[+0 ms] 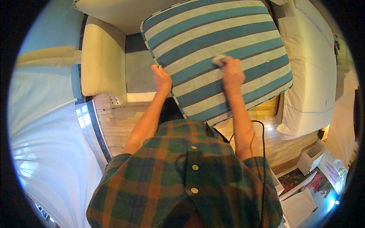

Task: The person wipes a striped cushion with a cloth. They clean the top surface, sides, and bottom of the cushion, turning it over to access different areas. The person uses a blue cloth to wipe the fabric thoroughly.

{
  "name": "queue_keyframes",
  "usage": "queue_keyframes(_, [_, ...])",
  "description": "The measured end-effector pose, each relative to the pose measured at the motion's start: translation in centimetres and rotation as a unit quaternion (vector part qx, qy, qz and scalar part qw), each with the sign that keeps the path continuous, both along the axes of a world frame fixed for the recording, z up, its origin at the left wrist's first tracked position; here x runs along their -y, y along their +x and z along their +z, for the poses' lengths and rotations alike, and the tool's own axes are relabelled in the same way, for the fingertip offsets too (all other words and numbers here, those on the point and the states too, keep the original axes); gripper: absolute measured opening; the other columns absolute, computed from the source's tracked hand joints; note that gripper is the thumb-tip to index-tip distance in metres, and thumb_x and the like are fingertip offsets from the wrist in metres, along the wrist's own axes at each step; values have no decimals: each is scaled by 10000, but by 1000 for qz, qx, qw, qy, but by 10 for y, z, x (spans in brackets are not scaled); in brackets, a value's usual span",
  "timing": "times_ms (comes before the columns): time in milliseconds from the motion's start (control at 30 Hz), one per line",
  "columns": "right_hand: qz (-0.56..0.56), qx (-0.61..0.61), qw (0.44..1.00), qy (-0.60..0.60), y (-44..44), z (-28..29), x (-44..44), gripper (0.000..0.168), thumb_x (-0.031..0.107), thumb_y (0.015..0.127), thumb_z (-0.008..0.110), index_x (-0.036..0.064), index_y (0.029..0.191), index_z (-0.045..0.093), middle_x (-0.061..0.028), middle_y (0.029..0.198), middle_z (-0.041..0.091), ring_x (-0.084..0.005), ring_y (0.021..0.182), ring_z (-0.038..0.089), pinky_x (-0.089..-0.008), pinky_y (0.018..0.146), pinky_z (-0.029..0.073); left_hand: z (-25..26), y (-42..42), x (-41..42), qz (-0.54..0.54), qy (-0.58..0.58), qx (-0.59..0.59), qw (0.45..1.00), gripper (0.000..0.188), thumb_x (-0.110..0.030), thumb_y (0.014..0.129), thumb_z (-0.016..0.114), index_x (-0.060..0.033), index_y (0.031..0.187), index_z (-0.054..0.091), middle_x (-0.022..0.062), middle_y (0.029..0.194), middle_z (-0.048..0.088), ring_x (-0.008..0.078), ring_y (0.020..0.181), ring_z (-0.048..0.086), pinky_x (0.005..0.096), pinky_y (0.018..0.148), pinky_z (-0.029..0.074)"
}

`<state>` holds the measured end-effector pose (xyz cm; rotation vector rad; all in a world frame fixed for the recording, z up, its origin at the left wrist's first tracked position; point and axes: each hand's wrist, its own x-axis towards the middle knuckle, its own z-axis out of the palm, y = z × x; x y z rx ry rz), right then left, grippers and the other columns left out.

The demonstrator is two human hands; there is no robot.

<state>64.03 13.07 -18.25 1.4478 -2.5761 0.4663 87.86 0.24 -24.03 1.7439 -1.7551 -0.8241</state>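
Observation:
A large seat cushion (199, 48) with blue, teal and cream stripes and piped edges lies tilted before me, partly over an armchair. My left hand (163, 78) grips its left edge, with the thumb on top and the fingers hidden. My right hand (233, 72) is over the middle of the cushion, closed on a small, blurred greyish-white object (219, 60) at the striped fabric; what it is exactly I cannot tell. A small pale speck (267, 61) is on the cushion to the right of that hand.
The armchair's cream arm (102, 59) and grey seat base (139, 71) are at the left. Cream-covered furniture (308, 74) stands at the right. Sheer white curtains (51, 148) hang at the left above a wooden floor (122, 116). A black cord (263, 159) hangs near my right arm.

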Motion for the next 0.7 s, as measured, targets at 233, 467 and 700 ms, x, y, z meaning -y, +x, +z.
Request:
queue_keyframes(233, [-267, -22, 963, 42, -110, 5, -30, 191, 219, 982, 544, 92, 1120, 578, -158, 997, 608, -371, 851, 668, -469, 667, 571, -11, 11, 31, -16, -94, 11, 995, 125, -191, 1037, 455, -79, 1063, 409, 279, 796, 601, 523, 779, 594, 567, 628, 426])
queue_keyframes(467, [79, 204, 970, -110, 62, 1, 38, 228, 134, 856, 631, 36, 1060, 610, -132, 967, 607, -336, 974, 611, -447, 829, 505, -21, 28, 74, -43, -100, 0, 994, 198, -253, 1024, 522, -66, 1064, 471, 260, 822, 626, 483, 770, 623, 551, 637, 447])
queue_keyframes(700, [1, -61, 994, -88, -37, -1, 31, 162, 256, 823, 682, 136, 839, 573, -68, 793, 579, -274, 782, 610, -413, 637, 522, -23, 31, 92, -61, -102, 19, 993, 226, -278, 1019, 539, -63, 1062, 484, 262, 832, 633, 504, 785, 616, 554, 654, 451])
